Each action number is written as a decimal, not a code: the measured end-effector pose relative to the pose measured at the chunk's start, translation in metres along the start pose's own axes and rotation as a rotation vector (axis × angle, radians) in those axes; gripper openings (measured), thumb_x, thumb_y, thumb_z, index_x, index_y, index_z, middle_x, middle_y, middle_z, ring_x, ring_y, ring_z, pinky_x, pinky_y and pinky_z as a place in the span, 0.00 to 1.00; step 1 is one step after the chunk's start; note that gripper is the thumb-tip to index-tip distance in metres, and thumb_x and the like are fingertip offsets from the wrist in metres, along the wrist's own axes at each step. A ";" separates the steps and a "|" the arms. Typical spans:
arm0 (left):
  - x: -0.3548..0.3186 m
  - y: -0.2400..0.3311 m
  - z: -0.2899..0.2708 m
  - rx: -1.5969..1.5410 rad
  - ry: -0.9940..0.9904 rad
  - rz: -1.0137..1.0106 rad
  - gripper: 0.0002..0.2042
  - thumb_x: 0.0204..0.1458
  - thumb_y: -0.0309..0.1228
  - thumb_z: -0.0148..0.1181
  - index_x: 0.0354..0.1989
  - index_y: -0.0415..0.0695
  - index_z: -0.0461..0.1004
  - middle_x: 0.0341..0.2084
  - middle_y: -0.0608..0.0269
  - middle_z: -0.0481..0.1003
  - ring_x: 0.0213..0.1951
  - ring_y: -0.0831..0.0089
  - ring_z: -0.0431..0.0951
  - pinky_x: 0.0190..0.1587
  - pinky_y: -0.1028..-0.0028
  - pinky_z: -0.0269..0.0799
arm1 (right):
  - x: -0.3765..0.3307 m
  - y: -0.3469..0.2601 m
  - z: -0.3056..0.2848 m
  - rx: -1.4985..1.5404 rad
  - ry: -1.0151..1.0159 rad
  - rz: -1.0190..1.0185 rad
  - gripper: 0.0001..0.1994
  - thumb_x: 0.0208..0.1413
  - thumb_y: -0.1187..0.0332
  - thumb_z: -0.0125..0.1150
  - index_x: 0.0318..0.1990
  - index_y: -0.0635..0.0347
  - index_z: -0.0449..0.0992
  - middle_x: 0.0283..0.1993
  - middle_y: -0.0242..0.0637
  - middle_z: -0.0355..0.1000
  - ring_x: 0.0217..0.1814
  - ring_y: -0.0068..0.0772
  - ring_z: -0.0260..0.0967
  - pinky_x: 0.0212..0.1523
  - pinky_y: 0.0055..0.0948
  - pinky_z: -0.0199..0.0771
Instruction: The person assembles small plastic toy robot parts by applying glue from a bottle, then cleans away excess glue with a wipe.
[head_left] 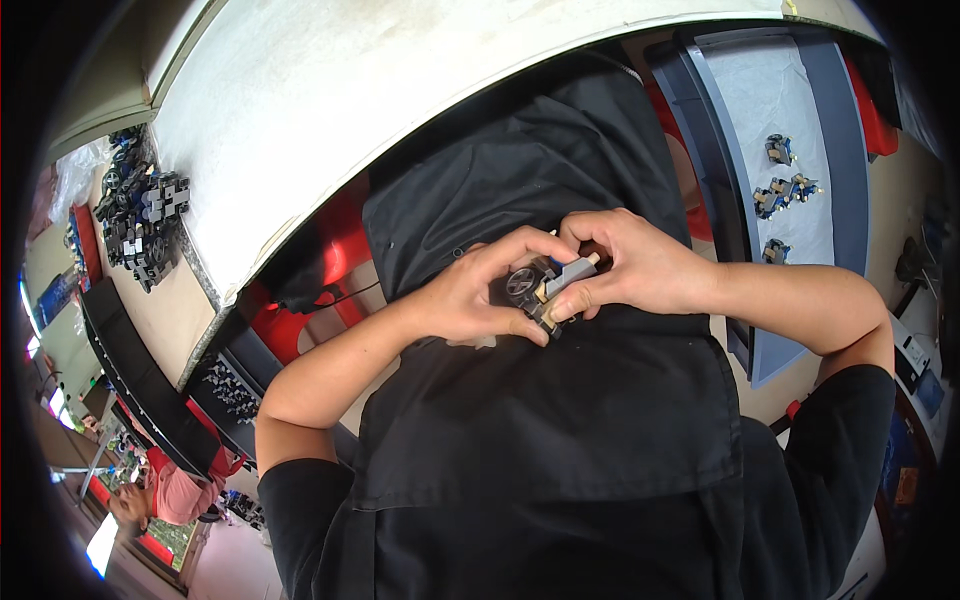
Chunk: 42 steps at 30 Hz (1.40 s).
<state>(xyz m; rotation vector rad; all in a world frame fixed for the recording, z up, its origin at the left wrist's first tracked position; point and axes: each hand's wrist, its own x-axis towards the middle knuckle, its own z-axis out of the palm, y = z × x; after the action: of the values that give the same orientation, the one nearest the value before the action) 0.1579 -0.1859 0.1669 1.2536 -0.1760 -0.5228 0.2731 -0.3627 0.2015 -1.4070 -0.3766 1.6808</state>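
Small electrical component (548, 287), a grey and tan block with a dark round part on its left end, sits pinched between both hands just in front of the person's black apron (540, 420), close to the body and below the edge of the white worktable (330, 90). The left hand (470, 295) curls around the dark round end, its forefinger arched over the top and its thumb pressed underneath, so the fingers are closed on the part. The right hand (640, 265) grips the grey and tan end, fingers bent over the top and thumb tucked below; the two hands touch each other around the piece. On the far left of the worktable lies a heap of dark blue-black components (145, 215), well apart from the hands. To the right stands a grey tray (715, 150) lined with a pale sheet, and on it rest several small blue and tan parts (780, 190), spaced apart. Red crates (330, 250) show under the table edge beside the left forearm. Another person in a pink top (180, 490) is visible at the lower left, far from the work.
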 end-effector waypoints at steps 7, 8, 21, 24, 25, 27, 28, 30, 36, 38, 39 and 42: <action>0.015 -0.015 -0.023 -0.425 -0.006 0.373 0.39 0.29 0.25 0.74 0.54 0.42 0.58 0.47 0.56 0.67 0.53 0.68 0.66 0.54 0.69 0.61 | 0.005 -0.039 -0.002 -0.134 0.118 -0.321 0.13 0.46 0.68 0.66 0.29 0.61 0.64 0.28 0.28 0.64 0.28 0.13 0.63 0.25 0.14 0.64; 0.018 -0.012 -0.023 -0.454 0.000 0.375 0.41 0.27 0.23 0.74 0.54 0.43 0.58 0.47 0.58 0.67 0.53 0.68 0.66 0.54 0.69 0.60 | 0.006 -0.034 -0.001 -0.146 0.201 -0.454 0.16 0.47 0.64 0.65 0.25 0.62 0.63 0.23 0.31 0.64 0.22 0.15 0.60 0.22 0.17 0.58; 0.032 -0.009 -0.037 -0.442 -0.069 0.420 0.40 0.29 0.22 0.73 0.55 0.44 0.57 0.49 0.60 0.65 0.54 0.70 0.65 0.53 0.70 0.61 | 0.006 -0.048 -0.009 -0.257 0.298 -0.573 0.14 0.47 0.64 0.64 0.27 0.62 0.66 0.26 0.29 0.59 0.22 0.15 0.56 0.21 0.18 0.54; 0.031 -0.004 -0.032 -0.298 0.071 0.415 0.38 0.31 0.21 0.72 0.55 0.43 0.58 0.48 0.61 0.67 0.51 0.71 0.67 0.52 0.72 0.61 | 0.007 -0.047 -0.014 -0.301 0.314 -0.570 0.13 0.46 0.64 0.65 0.29 0.62 0.68 0.28 0.30 0.60 0.24 0.17 0.58 0.21 0.18 0.56; 0.030 0.001 -0.031 -0.301 0.066 0.418 0.38 0.31 0.21 0.72 0.55 0.43 0.58 0.48 0.61 0.67 0.51 0.71 0.67 0.52 0.72 0.61 | 0.007 -0.048 -0.016 -0.303 0.319 -0.567 0.13 0.46 0.64 0.65 0.29 0.62 0.68 0.28 0.30 0.60 0.24 0.17 0.58 0.21 0.18 0.56; 0.028 0.010 -0.030 -0.052 0.198 0.377 0.36 0.33 0.20 0.70 0.54 0.43 0.59 0.45 0.62 0.69 0.49 0.73 0.69 0.50 0.72 0.63 | 0.005 -0.050 -0.021 -0.439 0.324 -0.562 0.14 0.44 0.64 0.66 0.32 0.63 0.70 0.31 0.32 0.62 0.28 0.21 0.61 0.25 0.20 0.60; 0.027 0.014 -0.024 -0.033 0.284 0.348 0.33 0.33 0.22 0.71 0.52 0.43 0.63 0.43 0.62 0.71 0.46 0.72 0.72 0.48 0.72 0.66 | 0.004 -0.052 -0.023 -0.481 0.317 -0.587 0.16 0.41 0.64 0.68 0.35 0.62 0.72 0.33 0.33 0.63 0.34 0.26 0.63 0.29 0.23 0.64; 0.023 0.025 -0.020 0.180 0.343 0.308 0.32 0.32 0.23 0.71 0.51 0.43 0.65 0.43 0.61 0.72 0.45 0.69 0.73 0.48 0.71 0.67 | 0.001 -0.054 -0.028 -0.484 0.294 -0.532 0.16 0.40 0.66 0.69 0.35 0.62 0.72 0.35 0.32 0.62 0.36 0.25 0.62 0.31 0.22 0.64; 0.025 0.030 -0.017 0.484 0.395 0.418 0.29 0.30 0.27 0.71 0.47 0.44 0.71 0.40 0.58 0.75 0.42 0.61 0.75 0.44 0.68 0.70 | -0.006 -0.059 -0.029 -0.587 0.247 -0.544 0.17 0.37 0.67 0.72 0.34 0.62 0.73 0.38 0.31 0.62 0.38 0.25 0.62 0.32 0.21 0.65; 0.025 0.029 -0.017 0.499 0.368 0.398 0.29 0.30 0.27 0.72 0.47 0.44 0.71 0.40 0.58 0.75 0.41 0.61 0.75 0.43 0.68 0.70 | -0.008 -0.061 -0.028 -0.576 0.230 -0.467 0.17 0.36 0.67 0.72 0.34 0.62 0.73 0.38 0.30 0.62 0.37 0.25 0.62 0.32 0.22 0.66; 0.026 0.028 -0.017 0.515 0.346 0.380 0.29 0.30 0.27 0.72 0.48 0.44 0.71 0.40 0.58 0.75 0.41 0.61 0.75 0.43 0.68 0.70 | -0.007 -0.060 -0.029 -0.573 0.210 -0.412 0.17 0.36 0.68 0.72 0.34 0.62 0.72 0.37 0.30 0.63 0.36 0.24 0.63 0.31 0.22 0.65; 0.025 0.028 -0.013 0.447 0.313 0.332 0.30 0.31 0.26 0.71 0.49 0.43 0.69 0.40 0.58 0.75 0.41 0.62 0.75 0.43 0.69 0.71 | -0.008 -0.053 -0.028 -0.452 0.169 -0.334 0.16 0.37 0.69 0.72 0.32 0.63 0.71 0.35 0.30 0.63 0.34 0.22 0.63 0.29 0.20 0.65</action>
<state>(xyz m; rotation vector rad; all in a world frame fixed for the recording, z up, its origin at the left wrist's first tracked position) 0.1930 -0.1801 0.1850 1.6833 -0.2383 0.0094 0.3210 -0.3475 0.2356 -1.6857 -0.8833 1.2392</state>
